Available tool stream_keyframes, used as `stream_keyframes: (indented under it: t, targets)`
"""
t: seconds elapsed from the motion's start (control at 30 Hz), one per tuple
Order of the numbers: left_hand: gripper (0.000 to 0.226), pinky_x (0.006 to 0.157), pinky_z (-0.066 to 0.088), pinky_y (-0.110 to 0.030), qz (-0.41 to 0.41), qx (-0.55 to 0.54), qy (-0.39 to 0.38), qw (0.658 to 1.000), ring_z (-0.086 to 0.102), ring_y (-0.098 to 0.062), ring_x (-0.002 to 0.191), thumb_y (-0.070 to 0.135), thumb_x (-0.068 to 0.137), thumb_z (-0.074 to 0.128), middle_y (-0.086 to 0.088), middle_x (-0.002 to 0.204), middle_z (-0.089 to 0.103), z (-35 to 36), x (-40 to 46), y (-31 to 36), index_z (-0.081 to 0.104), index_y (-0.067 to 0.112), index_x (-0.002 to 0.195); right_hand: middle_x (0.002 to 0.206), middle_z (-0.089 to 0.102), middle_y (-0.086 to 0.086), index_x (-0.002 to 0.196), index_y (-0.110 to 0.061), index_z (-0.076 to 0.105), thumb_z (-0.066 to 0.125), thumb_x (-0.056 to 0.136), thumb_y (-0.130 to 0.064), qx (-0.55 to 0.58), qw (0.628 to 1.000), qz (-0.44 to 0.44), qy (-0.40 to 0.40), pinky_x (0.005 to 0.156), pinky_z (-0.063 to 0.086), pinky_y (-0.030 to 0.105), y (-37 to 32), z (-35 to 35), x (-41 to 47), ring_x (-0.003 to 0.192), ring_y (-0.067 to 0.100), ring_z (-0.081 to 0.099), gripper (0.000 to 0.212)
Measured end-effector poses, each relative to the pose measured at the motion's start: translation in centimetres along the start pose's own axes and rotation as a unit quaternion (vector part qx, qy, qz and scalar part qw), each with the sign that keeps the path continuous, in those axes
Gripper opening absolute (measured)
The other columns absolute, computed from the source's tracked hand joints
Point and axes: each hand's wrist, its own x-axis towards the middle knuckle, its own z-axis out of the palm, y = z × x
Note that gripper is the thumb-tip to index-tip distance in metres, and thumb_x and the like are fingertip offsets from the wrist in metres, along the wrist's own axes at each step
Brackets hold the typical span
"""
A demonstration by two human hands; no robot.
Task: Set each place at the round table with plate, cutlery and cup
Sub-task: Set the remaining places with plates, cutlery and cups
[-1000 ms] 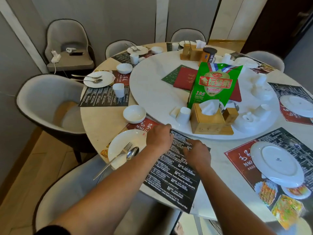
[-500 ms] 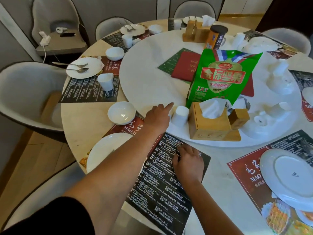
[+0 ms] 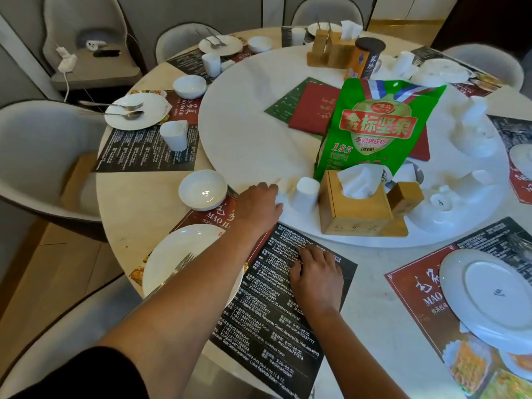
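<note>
Left hand (image 3: 260, 207): reaches toward the cup (image 3: 305, 194), fingers hidden; grip cannot be told.
Right hand (image 3: 315, 276): flat on the mat (image 3: 276, 321), fingers spread, holding nothing.
Plate (image 3: 175, 254): under left forearm.

Round table top (image 3: 135, 208): pale cream stone, faint marbling. Round turntable (image 3: 253, 133) at centre: plain white. Paper placemat (image 3: 276, 335) at 6 o'clock: black with rows of small white print, dark red band with white lettering at its far end. Round ceramic plate (image 3: 172, 254) at 7 o'clock: plain white. Small ceramic bowl (image 3: 203, 190) at 9 o'clock: white. Standing foil snack bag (image 3: 377, 125) at 1 o'clock: bright green, red banner with yellow characters, red-white-blue ribbon stripe. Wooden tissue box (image 3: 354, 208): light tan, white tissue.
</note>
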Motion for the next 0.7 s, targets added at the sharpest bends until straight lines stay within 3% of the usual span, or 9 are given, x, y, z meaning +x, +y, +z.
stream_keyframes:
  t: [0.1,0.23,0.4,0.6,0.7]
  targets:
    - [0.035,0.074,0.050,-0.037,-0.005,-0.006,0.003,1.000,0.066,-0.030,0.097,0.038,0.092,0.065,-0.008,0.107,0.067,-0.2,0.2,0.0,0.059,0.013,0.116,0.115,0.069,0.002,0.108,-0.017,0.072,0.063,0.087,-0.025,0.004,1.000,-0.007,-0.009,0.082,0.053,0.040,0.1,-0.1,0.0,0.104,0.027,0.061,0.024]
    - [0.043,0.078,0.051,-0.040,-0.014,-0.004,-0.015,1.000,0.065,-0.033,0.102,0.031,0.093,0.067,-0.011,0.110,0.067,-0.4,0.7,0.3,0.053,0.011,0.128,0.118,0.068,0.000,0.111,-0.019,0.071,0.059,0.089,-0.027,0.004,0.999,-0.003,-0.034,0.085,0.053,0.039,0.1,-0.5,0.0,0.107,0.025,0.060,0.026]
    - [0.027,0.075,0.047,-0.037,-0.026,0.008,-0.044,0.999,0.064,-0.031,0.102,0.015,0.092,0.065,-0.010,0.110,0.063,-1.3,-0.2,-0.8,0.059,0.009,0.118,0.122,0.064,-0.002,0.116,-0.021,0.068,0.052,0.090,-0.028,-0.002,0.996,-0.007,-0.085,0.085,0.052,0.037,0.1,-1.6,0.5,0.111,0.023,0.057,0.031]
    - [0.043,0.081,0.052,-0.040,-0.021,-0.028,-0.058,0.998,0.061,-0.030,0.107,0.012,0.090,0.066,-0.006,0.121,0.060,-2.4,-5.1,-2.0,0.059,0.017,0.132,0.138,0.056,-0.003,0.129,-0.024,0.060,0.048,0.096,-0.031,-0.007,0.991,-0.002,-0.132,0.093,0.050,0.038,-0.3,-2.7,0.4,0.122,0.022,0.051,0.037]
    - [0.048,0.085,0.053,-0.041,0.017,-0.034,-0.084,0.996,0.061,-0.028,0.108,0.005,0.084,0.066,0.001,0.121,0.063,-2.0,-7.1,-2.1,0.061,0.024,0.128,0.145,0.051,-0.004,0.132,-0.026,0.059,0.050,0.096,-0.036,-0.003,0.989,0.024,-0.146,0.098,0.048,0.039,-0.3,-3.3,0.1,0.128,0.022,0.048,0.039]
